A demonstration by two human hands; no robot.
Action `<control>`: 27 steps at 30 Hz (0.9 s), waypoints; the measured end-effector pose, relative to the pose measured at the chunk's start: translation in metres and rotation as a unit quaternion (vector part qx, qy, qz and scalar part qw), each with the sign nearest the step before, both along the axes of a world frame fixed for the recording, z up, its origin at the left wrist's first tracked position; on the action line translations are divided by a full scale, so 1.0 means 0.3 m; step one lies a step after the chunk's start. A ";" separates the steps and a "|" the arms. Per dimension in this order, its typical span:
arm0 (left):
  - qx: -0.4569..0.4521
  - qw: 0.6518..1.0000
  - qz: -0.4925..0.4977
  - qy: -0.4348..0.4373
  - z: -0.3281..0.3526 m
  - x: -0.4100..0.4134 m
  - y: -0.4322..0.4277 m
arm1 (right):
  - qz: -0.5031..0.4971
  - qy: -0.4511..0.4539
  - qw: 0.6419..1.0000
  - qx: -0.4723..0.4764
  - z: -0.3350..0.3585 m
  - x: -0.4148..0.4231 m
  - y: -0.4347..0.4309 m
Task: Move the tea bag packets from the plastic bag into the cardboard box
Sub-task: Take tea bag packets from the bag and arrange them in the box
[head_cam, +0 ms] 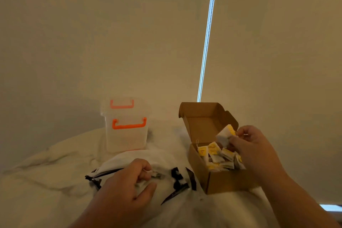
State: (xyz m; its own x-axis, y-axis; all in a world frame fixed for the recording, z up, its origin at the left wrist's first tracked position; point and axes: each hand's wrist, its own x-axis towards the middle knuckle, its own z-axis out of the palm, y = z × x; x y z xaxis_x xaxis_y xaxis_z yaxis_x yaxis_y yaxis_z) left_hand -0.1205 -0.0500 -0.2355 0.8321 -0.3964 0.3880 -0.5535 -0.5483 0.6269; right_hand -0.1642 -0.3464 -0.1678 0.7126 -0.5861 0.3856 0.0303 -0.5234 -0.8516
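An open brown cardboard box [214, 181] sits on white bedding at the right, lid flap raised behind it. Several white-and-yellow tea bag packets [215, 152] lie piled inside. My right hand [249, 146] hovers over the box's right side, fingers closed on one tea bag packet [224, 135] held just above the pile. A white plastic bag [166, 161] with black lettering lies crumpled in front of me. My left hand [129, 179] rests on the bag's opening, fingers pinched on a small tea bag packet [148, 177] that is mostly hidden.
A clear plastic storage container [125, 131] with orange handles stands at the back, left of the box. Rumpled white bedding [46, 181] covers the whole surface. A plain wall with a thin light strip [207, 42] rises behind.
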 end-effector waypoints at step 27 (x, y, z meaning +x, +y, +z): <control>0.254 0.949 0.160 -0.095 0.080 -0.032 -0.006 | 0.338 0.132 0.797 -0.483 -0.052 -0.075 0.443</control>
